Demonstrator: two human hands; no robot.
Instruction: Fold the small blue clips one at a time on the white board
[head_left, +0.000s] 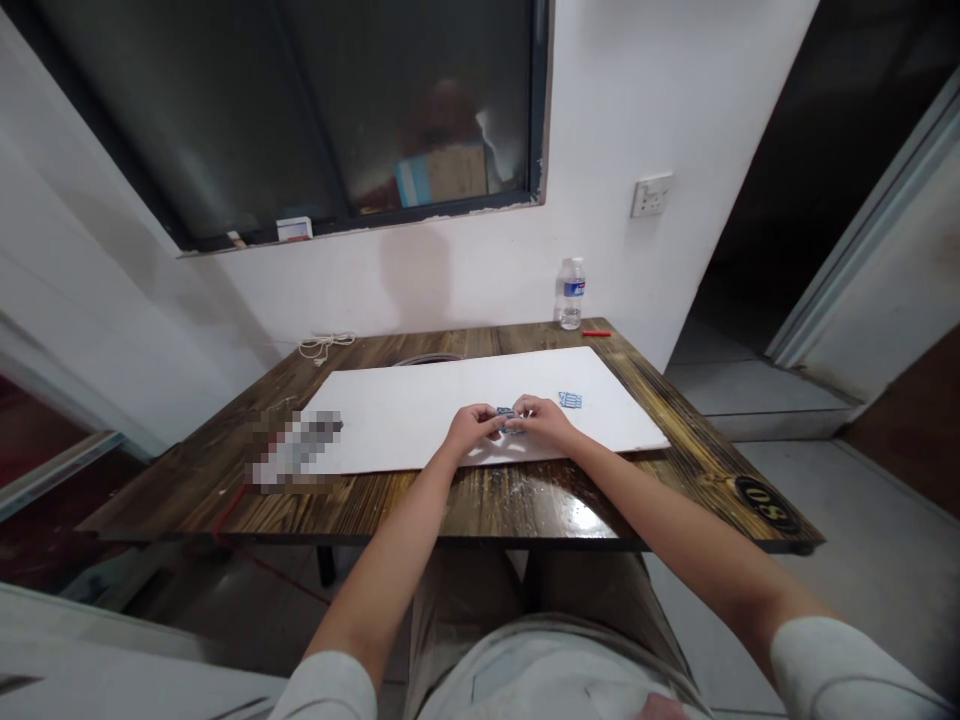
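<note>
We see our left hand [471, 428] and right hand [541, 420] meeting over a large white rectangular sheet [420, 410] that lies flat on a dark brown wooden table [525, 500]. Between the fingertips of both hands sits a small blue-and-white patterned piece [508, 417], pinched from either side; our fingers are curled in and pressed together on it, and they cover most of it, so we cannot tell its full shape or what is printed on it. It hovers at or just above the white sheet (we cannot tell whether it touches). A second small blue-and-white patterned piece [570, 400] lies on the sheet just beside our right hand, apart from it; its markings are too small to read.

At the table's far edge stands a clear plastic water bottle with a blue label [571, 292], and a thin red stick-like object [597, 333] lies near it. A coiled white cable [324, 346] rests at the far left corner. A patch on the left side of the table is blurred out and cannot be made out. A round rim [427, 358] peeks out from behind the sheet, mostly hidden. On the near right corner a black oval badge [766, 503] carries gold figures that we cannot read with any certainty.
</note>
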